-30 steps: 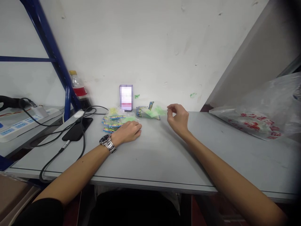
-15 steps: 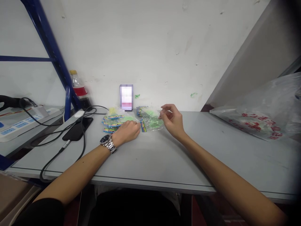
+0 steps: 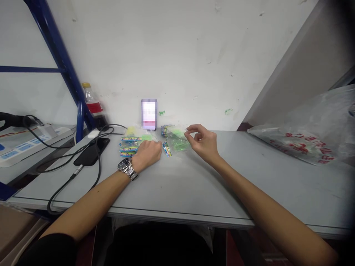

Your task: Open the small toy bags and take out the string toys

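Little clear bag (image 3: 179, 142) with green bits inside is sitting on the gray desk (image 3: 194, 184), just in front of my right hand (image 3: 203, 142), and I am pinching its top edge between my thumb and first finger. A second ago that hand was held up higher and farther to the right, with the bag near the wall; now I am pulling the bag closer to me and more to the middle, so it is lying apart from the small pile (image 3: 170, 130) it came from. My left hand (image 3: 146, 153) is lying flat and loosely curled on the other pile of bags (image 3: 130, 144), hardly moving, holding nothing tight as far as I can see. So one bag is coming off its pile while the rest are staying put. The bags have bright striped tops with blue, yellow and red, but the words on them are too small to read. The big plastic bag (image 3: 307, 136) on the right has red writing that I cannot make out. The phone (image 3: 149, 114) leaning on the wall is blurred. The bottle (image 3: 91, 99) has a red label I cannot read.
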### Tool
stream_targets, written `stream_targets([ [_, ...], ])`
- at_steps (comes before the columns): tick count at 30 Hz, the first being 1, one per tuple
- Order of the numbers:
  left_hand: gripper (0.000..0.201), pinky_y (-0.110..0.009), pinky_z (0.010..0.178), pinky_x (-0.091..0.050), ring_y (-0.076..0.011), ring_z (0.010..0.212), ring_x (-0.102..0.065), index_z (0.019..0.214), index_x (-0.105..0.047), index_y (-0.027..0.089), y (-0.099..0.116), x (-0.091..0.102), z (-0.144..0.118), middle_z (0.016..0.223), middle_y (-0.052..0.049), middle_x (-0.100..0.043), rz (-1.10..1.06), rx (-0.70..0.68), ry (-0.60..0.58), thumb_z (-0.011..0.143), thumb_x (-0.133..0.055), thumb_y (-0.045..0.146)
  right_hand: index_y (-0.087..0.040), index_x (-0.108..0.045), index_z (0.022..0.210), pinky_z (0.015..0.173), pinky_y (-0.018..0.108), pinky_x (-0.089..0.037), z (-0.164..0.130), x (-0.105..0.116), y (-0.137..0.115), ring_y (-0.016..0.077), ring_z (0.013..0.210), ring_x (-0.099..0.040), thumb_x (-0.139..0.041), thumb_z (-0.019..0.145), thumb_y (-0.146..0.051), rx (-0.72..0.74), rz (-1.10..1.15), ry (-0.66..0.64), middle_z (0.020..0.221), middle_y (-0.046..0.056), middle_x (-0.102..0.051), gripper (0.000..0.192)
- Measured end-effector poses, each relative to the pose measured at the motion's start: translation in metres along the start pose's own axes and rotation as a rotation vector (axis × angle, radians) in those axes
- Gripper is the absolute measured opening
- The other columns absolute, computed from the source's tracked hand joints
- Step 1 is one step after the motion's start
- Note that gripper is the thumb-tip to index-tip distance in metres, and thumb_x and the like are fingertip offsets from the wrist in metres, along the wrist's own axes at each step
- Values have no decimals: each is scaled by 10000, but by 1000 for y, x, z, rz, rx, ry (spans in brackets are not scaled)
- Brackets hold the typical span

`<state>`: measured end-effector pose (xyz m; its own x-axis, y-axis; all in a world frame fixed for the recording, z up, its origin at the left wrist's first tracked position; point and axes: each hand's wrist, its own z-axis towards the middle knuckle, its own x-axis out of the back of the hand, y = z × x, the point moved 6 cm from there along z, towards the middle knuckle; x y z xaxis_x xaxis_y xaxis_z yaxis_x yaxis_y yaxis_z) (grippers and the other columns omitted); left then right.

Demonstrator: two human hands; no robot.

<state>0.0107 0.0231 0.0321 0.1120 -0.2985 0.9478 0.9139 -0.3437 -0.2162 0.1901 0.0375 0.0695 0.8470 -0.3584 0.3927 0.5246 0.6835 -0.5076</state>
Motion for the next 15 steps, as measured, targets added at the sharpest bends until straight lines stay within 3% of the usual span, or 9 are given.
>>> stream_targets([
  [5, 273, -356, 647, -455, -313, 808, -683, 929, -608, 111, -4, 0, -1, 813, -180, -685, 30, 49, 12, 884, -341, 143, -209, -627, 817, 555, 307, -505, 0, -4, 5, 162, 570, -641, -613, 806, -316, -67, 126, -11, 712, 16, -666, 108],
  [11, 229, -339, 604, -427, -285, 707, -672, 865, -605, 116, -5, -2, 0, 744, -158, -675, 27, 22, 92, 876, -377, 135, -213, -628, 860, 636, 336, -507, 1, -2, 5, 154, 645, -573, -625, 778, -290, -104, 282, -30, 681, 1, -580, 113],
  [15, 239, -342, 635, -432, -258, 702, -648, 863, -599, 127, -1, 1, 0, 739, -137, -663, -7, -11, 195, 901, -365, 147, -226, -586, 980, 673, 325, -493, 1, -5, 3, 153, 715, -567, -632, 717, -206, -48, 367, -96, 780, 5, -573, 268],
])
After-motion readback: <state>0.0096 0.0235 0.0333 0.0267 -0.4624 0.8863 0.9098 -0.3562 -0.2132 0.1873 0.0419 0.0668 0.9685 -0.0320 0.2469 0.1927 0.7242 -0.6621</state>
